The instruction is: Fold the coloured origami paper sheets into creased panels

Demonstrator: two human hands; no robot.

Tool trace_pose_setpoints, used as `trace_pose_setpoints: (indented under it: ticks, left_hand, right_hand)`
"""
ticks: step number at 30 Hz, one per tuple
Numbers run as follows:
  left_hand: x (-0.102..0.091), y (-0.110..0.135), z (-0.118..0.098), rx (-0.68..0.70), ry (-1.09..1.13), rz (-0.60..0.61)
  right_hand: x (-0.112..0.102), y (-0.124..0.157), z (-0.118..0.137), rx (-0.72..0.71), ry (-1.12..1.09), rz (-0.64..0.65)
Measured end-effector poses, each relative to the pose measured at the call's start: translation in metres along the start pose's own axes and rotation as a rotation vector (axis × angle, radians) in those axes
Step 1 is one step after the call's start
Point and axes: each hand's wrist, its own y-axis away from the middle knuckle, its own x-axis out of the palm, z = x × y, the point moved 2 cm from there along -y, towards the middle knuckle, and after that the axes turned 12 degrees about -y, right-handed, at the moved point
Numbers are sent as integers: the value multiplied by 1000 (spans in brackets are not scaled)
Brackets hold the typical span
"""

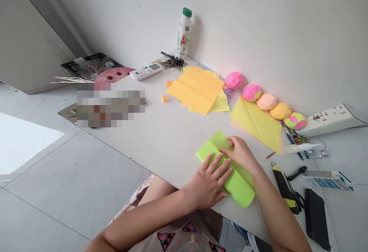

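A green sheet of paper (240, 186) lies on the table near me, with one side folded over toward the middle. Across the folded flap, my left hand (211, 181) rests flat with its fingers spread. My right hand (237, 152) is at the far edge of the flap, thumb and fingers curled and touching the paper; whether they pinch it I cannot make out. Just beyond sits a creased yellow sheet (255, 123) over a peach one. Farther off is a stack topped by an orange sheet (197, 89) with fold lines.
Faceted paper balls (251, 92) line the wall side. A white bottle (184, 33), keys (174, 62) and a remote control (146, 71) stand or lie at the back. On the right are a yellow-black cutter (284, 190), scissors (299, 198) and a black phone-like case (317, 217).
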Motion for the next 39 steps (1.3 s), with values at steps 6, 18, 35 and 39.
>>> trace_pose_setpoints:
  ticks: [6,18,35,39]
  left_hand:
    - [-5,-3,1,-18,-3,101]
    - [-8,-6,2,-26,-18,137]
    - [-10,-6,3,-54,-37,125]
    - [-10,-5,4,-99,-56,142]
  right_hand:
    - [6,-2,3,-9,41,-63]
    - [10,-12,2,-72,102,-131]
    - [16,-19,5,-301,205,-90]
    - [21,-19,2,-352,228,-121]
